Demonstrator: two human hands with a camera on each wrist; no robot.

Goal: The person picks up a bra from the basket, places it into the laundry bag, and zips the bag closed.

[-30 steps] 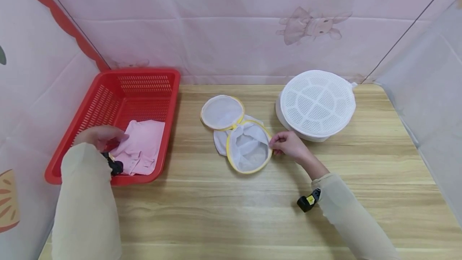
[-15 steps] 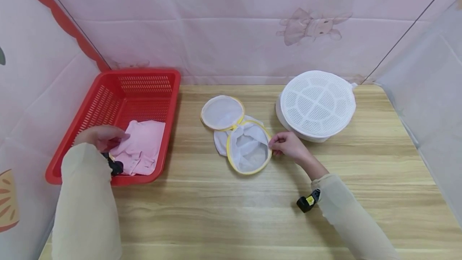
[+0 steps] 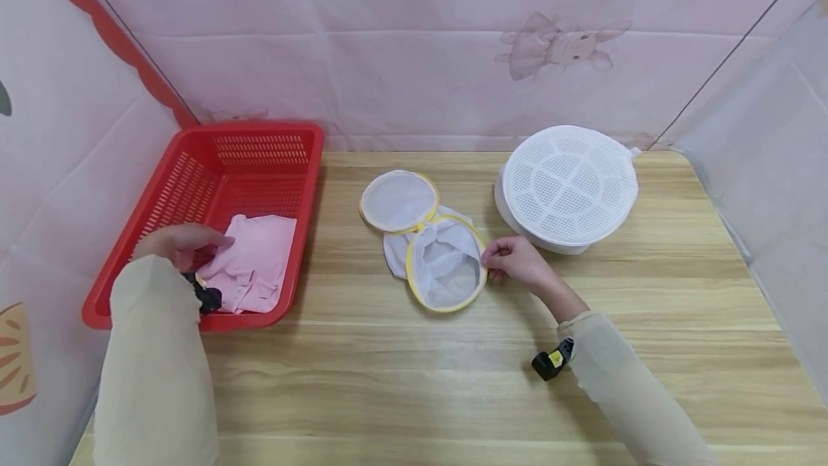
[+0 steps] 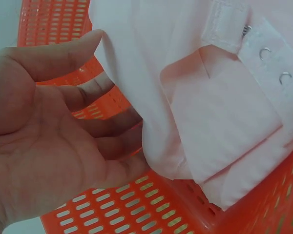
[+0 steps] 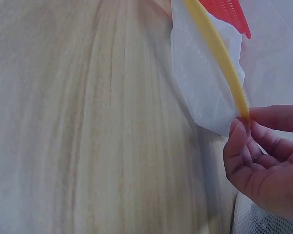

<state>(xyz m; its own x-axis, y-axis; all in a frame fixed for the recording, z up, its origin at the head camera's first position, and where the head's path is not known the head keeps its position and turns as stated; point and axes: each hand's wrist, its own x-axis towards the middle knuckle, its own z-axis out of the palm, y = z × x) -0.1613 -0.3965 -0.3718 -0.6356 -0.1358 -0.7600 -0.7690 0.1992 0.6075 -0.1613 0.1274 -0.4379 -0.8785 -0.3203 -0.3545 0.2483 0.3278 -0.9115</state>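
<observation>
In the head view my left hand reaches into the red plastic basket at the left. It holds the edge of a folded pink bra. The left wrist view shows the thumb at the cloth's edge and fingers passing behind it; the bra's hook-and-eye strip faces up. At mid-table lies a white mesh laundry bag with yellow trim, its round mouth spread and its round flap folded back. My right hand pinches the yellow rim between thumb and forefinger.
A round white tub with a perforated lid stands at the back right, just beyond my right hand. The wooden tabletop runs back to a pink printed wall covering, with pale coverings at both sides.
</observation>
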